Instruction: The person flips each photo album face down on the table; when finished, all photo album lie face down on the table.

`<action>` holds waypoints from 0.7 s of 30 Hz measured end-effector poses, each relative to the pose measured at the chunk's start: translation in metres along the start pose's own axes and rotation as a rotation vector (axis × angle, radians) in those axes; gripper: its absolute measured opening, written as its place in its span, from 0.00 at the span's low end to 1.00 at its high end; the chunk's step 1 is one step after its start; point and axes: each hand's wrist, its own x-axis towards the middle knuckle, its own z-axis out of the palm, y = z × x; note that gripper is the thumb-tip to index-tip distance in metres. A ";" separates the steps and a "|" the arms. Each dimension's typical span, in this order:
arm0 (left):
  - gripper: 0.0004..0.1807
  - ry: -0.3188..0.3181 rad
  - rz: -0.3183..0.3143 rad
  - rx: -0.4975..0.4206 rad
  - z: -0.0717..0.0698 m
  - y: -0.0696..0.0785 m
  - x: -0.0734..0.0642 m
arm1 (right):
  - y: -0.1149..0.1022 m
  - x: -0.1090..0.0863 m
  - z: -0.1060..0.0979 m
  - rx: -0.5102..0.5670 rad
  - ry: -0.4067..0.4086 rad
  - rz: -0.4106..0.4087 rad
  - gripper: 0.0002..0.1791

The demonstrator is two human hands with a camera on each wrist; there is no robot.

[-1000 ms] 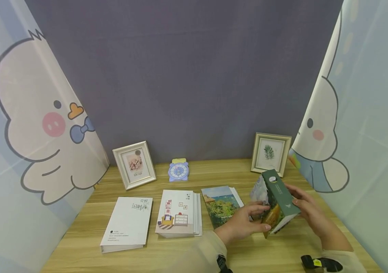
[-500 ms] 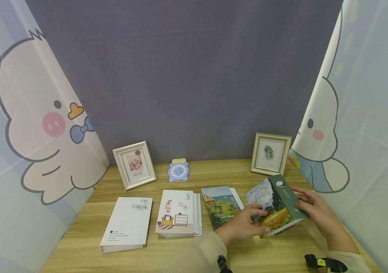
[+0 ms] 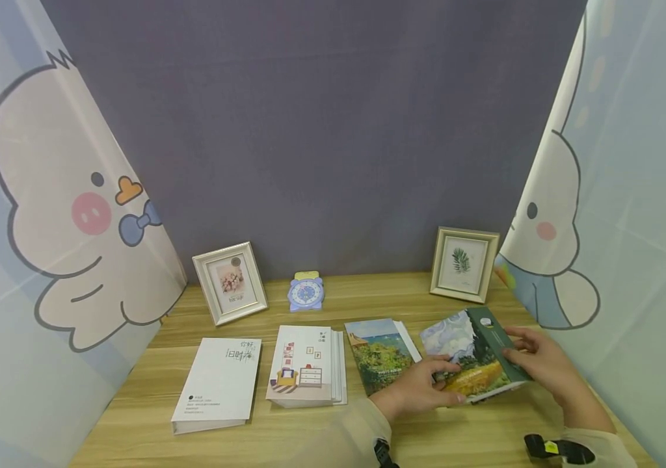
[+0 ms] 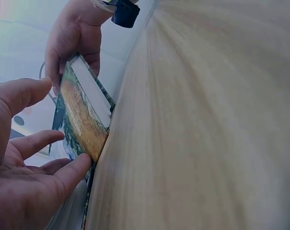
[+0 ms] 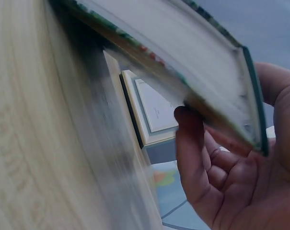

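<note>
A photo album (image 3: 482, 372) with a painted landscape cover and dark green spine tilts low over the table's right side, its left edge down at the wood. My right hand (image 3: 544, 361) holds the raised spine side; in the right wrist view its fingers (image 5: 190, 148) reach under the album (image 5: 183, 52) with the thumb side above. At the opposite edge, my left hand (image 3: 417, 388) has its fingertips on the cover. In the left wrist view those fingers (image 4: 37, 143) are spread and fairly straight. Just left lies another photo album (image 3: 382, 354), partly behind my left hand.
Farther left on the wooden table (image 3: 298, 442) lie an album with a furniture drawing (image 3: 306, 364) and a white album (image 3: 218, 380). Along the back stand two picture frames (image 3: 230, 283) and a small blue clock-like dial (image 3: 306, 294). Printed curtains (image 3: 643, 195) enclose the sides.
The held album has swung from a steep tilt to a flatter one, its cover now facing more upward. My right hand went right and down with the spine; my left hand barely moved.
</note>
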 end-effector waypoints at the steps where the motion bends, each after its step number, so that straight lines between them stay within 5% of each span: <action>1: 0.27 -0.003 -0.002 0.001 0.000 0.000 0.000 | 0.000 0.000 0.000 -0.029 -0.002 0.001 0.35; 6: 0.29 -0.018 -0.012 -0.033 0.001 -0.001 0.002 | 0.001 0.002 -0.003 -0.142 -0.015 0.020 0.39; 21: 0.28 -0.031 -0.045 -0.048 0.003 -0.004 0.003 | 0.005 0.003 -0.002 -0.209 -0.041 0.043 0.39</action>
